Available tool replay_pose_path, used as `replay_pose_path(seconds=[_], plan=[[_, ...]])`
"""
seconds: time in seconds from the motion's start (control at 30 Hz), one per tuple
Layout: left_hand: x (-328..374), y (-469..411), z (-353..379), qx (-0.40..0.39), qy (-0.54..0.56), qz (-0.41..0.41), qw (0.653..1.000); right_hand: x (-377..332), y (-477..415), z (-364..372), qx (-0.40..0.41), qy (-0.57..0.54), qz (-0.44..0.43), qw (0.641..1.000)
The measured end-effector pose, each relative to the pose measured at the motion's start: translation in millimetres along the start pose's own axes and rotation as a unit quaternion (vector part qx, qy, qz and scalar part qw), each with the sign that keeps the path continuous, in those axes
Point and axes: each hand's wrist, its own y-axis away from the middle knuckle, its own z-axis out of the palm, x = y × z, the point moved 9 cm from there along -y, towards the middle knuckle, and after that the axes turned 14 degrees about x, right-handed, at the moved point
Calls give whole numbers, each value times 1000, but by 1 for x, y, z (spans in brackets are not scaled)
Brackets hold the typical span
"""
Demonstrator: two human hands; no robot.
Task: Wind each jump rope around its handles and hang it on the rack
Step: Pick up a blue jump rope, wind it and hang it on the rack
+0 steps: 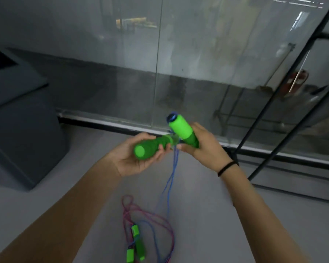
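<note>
My left hand [133, 158] grips one green foam handle [150, 148] of a jump rope, the handle lying roughly level. My right hand [203, 147] grips the other green handle [180, 129], tilted up to the left with a blue cap at its top. The two handles meet at an angle between my hands. A blue rope [172, 175] hangs from that meeting point down to the floor. On the floor below lies a second jump rope [136, 242] with green handles and a pink cord, loose and tangled with the blue one.
A glass wall [160, 63] with a metal bottom rail stands right ahead. Black rack bars [285, 88] slant up on the right. A dark grey cabinet [21, 130] stands at the left. The floor [84, 168] is pale grey.
</note>
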Motion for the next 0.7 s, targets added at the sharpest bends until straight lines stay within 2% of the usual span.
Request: replay_pose_path(seconds=[0.1, 0.2, 0.37, 0.47, 0.57, 0.63, 0.7], plan=[[38, 43, 61, 72, -129, 99, 984, -37, -38, -61, 50, -113, 163, 979], [64, 89, 128, 122, -218, 156, 956, -82, -69, -101, 113, -206, 261, 936], [102, 161, 237, 100, -201, 215, 950, -164, -118, -166, 198, -244, 336, 888], [121, 195, 271, 117, -204, 229, 944, -193, -140, -211, 291, -315, 384, 817], [133, 221, 274, 182, -281, 203, 920, -201, -163, -261, 378, -338, 400, 763], [145, 234, 267, 215, -333, 193, 897, -197, -182, -284, 374, -317, 411, 769], [160, 244, 260, 239, -329, 193, 893, -201, -195, -290, 322, -279, 417, 803]])
